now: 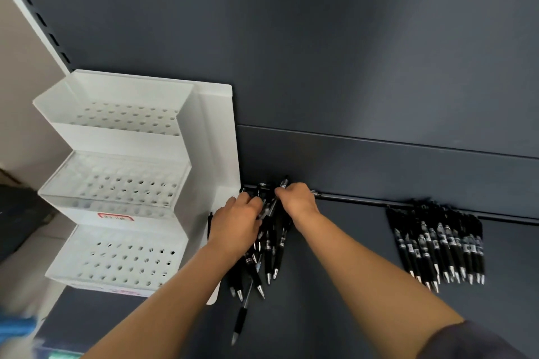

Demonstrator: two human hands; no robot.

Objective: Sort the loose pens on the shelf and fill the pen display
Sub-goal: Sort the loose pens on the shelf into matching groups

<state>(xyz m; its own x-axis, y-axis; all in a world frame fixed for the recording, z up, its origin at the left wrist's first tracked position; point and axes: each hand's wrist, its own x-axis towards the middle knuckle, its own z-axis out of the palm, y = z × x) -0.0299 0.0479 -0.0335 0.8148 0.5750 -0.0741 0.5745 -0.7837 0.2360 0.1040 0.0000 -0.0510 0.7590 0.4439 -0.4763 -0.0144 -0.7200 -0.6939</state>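
Lying on the dark shelf (335, 300), close to its back edge: one heap of loose black pens (269, 259), tips pointing near, just right of the white three-tier pen display (116, 140). Both the left hand (237, 220) and the right hand (296, 201) rest on the heap's far end, fingers curled round pens. Farther right, well apart: a tidy row of black pens (440, 248).

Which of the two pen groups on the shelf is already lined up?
The right group: its pens lie side by side, tips the same way. The left pile by the display is jumbled, with the left hand and right hand in it.
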